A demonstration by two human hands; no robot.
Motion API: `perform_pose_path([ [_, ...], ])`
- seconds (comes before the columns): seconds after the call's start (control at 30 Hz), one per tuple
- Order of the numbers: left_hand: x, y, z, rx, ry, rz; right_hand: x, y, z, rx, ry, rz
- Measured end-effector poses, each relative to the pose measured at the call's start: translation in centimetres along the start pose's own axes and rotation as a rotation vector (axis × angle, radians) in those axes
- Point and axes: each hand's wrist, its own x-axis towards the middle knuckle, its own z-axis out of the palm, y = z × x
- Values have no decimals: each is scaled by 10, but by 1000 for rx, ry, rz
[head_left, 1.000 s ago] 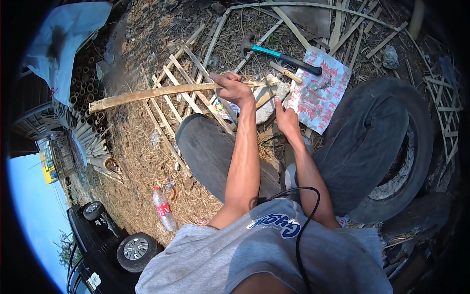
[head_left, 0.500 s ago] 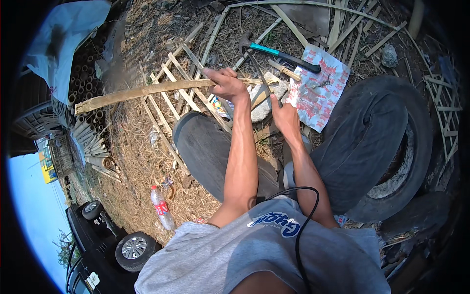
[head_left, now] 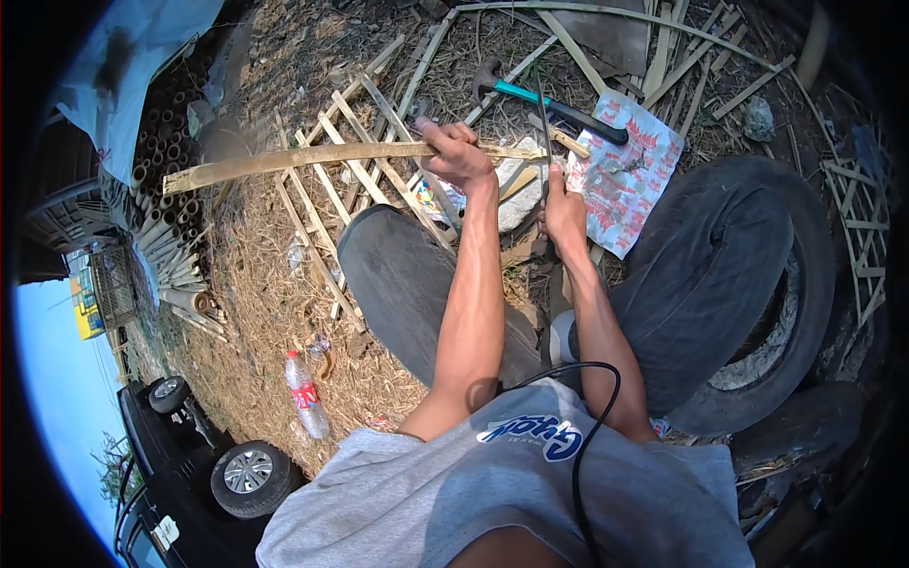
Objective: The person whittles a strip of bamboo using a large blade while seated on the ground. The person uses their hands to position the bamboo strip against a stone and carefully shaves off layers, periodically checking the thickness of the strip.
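My left hand (head_left: 459, 159) is wrapped round a long split bamboo strip (head_left: 294, 159), which reaches far out to the left. The strip's short right end passes over a pale stone (head_left: 519, 210). In my right hand (head_left: 565, 213) is the handle of a long, narrow-bladed knife (head_left: 543, 109), its blade pointing away from me and crossing the strip's right end. A claw hammer (head_left: 559, 107) with a teal and black handle lies just beyond. Beside it, a short piece of bamboo (head_left: 568, 140) rests by a red-and-white printed sheet (head_left: 625, 180).
Bamboo lattice strips (head_left: 355, 156) lie on the dry grass ahead and left. A tyre (head_left: 810, 256) is at my right leg. A plastic bottle (head_left: 306, 398) lies to the left. Stacked bamboo poles (head_left: 170, 151) and a dark vehicle (head_left: 180, 464) stand farther left.
The knife blade has swung from leaning left to nearly straight ahead. My right hand has shifted slightly right, and the left hand with the bamboo strip has moved a little right and away.
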Motion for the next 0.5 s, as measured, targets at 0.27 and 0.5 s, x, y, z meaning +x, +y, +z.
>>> perform_pose_path([
  [0.27,-3,-12,-8,211,105,38,-40,-27,-4,-186,-13,-57],
  [0.5,-2,-18,-14,88,84,22,-59,-15,8,-257,39,-194],
])
